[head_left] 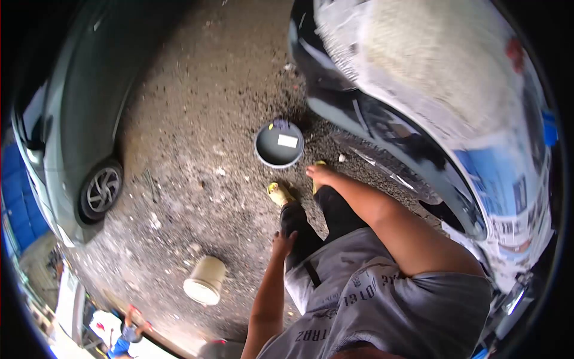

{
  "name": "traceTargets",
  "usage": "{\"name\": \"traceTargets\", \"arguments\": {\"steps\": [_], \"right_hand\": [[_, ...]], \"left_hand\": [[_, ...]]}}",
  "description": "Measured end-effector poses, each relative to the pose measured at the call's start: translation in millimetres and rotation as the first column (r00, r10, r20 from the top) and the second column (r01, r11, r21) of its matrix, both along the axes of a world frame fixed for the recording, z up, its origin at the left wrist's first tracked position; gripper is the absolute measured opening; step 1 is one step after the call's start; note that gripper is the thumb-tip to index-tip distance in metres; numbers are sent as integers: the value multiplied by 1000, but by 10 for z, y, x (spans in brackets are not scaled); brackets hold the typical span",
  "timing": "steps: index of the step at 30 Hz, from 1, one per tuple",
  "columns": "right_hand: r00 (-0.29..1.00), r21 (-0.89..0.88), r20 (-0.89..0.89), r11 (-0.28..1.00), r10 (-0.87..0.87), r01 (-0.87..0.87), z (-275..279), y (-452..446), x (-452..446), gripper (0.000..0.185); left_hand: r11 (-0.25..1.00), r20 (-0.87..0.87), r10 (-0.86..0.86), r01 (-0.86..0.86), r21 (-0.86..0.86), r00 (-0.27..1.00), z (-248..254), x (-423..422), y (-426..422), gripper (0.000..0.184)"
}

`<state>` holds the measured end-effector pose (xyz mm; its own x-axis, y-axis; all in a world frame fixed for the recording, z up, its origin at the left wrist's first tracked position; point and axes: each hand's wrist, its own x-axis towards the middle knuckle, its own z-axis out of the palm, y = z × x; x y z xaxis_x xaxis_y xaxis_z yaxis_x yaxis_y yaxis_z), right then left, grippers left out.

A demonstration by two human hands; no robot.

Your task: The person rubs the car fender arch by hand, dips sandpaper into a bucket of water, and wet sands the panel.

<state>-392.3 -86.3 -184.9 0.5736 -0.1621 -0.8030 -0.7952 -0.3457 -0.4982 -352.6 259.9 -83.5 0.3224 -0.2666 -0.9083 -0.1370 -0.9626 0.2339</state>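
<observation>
My right hand (321, 174) is stretched forward above my right foot, fingers loosely apart with nothing visible in them. Beside my left thigh hangs my left hand (284, 242), its fingers apart and empty. Ahead of my feet a round grey basin (259, 154) sits on the gravel ground. Inside it are a white rectangular label (287, 141) and a dark item with a bit of yellow at the far rim. My feet wear yellowish footwear (280, 194).
A car partly covered with paper and cloth (418, 60) stands close on the right. A grey-green car (89, 102) is at the left. A whitish bucket (205, 280) stands at lower left; farther off is another person (130, 334) with raised arms.
</observation>
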Motion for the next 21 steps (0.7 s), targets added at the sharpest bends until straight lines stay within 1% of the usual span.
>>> {"name": "traceTargets", "arguments": {"steps": [1,2,3,4,5,6,7,8,9,10,11,12,13,14,15,16,18,20,21], "right_hand": [[999,-44,34,998,-35,37,-198,-6,15,46],[999,-102,30,995,21,-18,-154,-73,122,42],[998,-132,63,991,30,-22,-599,-39,127,37],[996,-190,47,980,70,-60,-875,-46,208,37],[996,-290,25,954,86,-76,-749,-73,381,36],[993,-258,98,965,71,-43,-1083,-91,454,36],[983,-192,-50,964,178,-185,-1181,-155,683,36],[976,-178,10,961,216,-211,-1448,-176,797,37],[970,-247,133,955,202,-165,-1730,-127,843,40],[954,-315,104,919,281,-237,-2054,-100,932,43],[952,-261,4,919,307,-295,-2249,-81,1101,44],[954,-275,20,919,298,-281,-2487,-26,1175,45],[945,-315,1,897,327,-311,-2684,35,1265,45],[948,-314,-18,898,319,-308,-2806,101,1360,45],[937,-313,-78,884,339,-346,-3109,151,1422,46],[956,-414,-108,862,274,-294,-3259,277,1389,44],[881,-369,-294,807,370,-462,-3479,429,1379,40],[805,-245,-358,785,472,-569,-3554,530,1323,36],[845,-208,-349,846,406,-492,-3527,562,1319,32]], "left_hand": [[999,-88,21,-18,34,996,-173,-205,68,105],[992,-131,108,-98,79,986,-340,-428,110,111],[977,-173,191,-170,130,966,-475,-663,158,117],[955,-211,270,-232,185,940,-610,-878,196,124],[946,-125,216,-176,272,968,-630,-1043,106,130],[936,-114,259,-221,274,959,-560,-1021,-28,128],[919,-103,307,-267,289,946,-436,-940,-180,127],[899,-84,352,-311,310,932,-389,-926,-202,125],[911,-43,364,-346,226,930,-450,-1025,-125,118],[919,-6,346,-338,200,938,-500,-1080,-93,117],[930,32,323,-324,176,946,-506,-1110,-79,115],[940,71,299,-307,150,951,-501,-1115,-73,113],[928,83,335,-344,143,939,-482,-1094,-78,108],[923,85,346,-356,150,934,-481,-1055,-64,107],[917,85,359,-368,156,930,-476,-1030,-56,107],[911,87,370,-380,162,925,-489,-1036,-36,106],[917,98,361,-373,145,927,-523,-1057,41,104],[923,109,361,-372,103,926,-506,-1013,66,104],[927,118,346,-358,113,931,-512,-1027,74,103]]}}
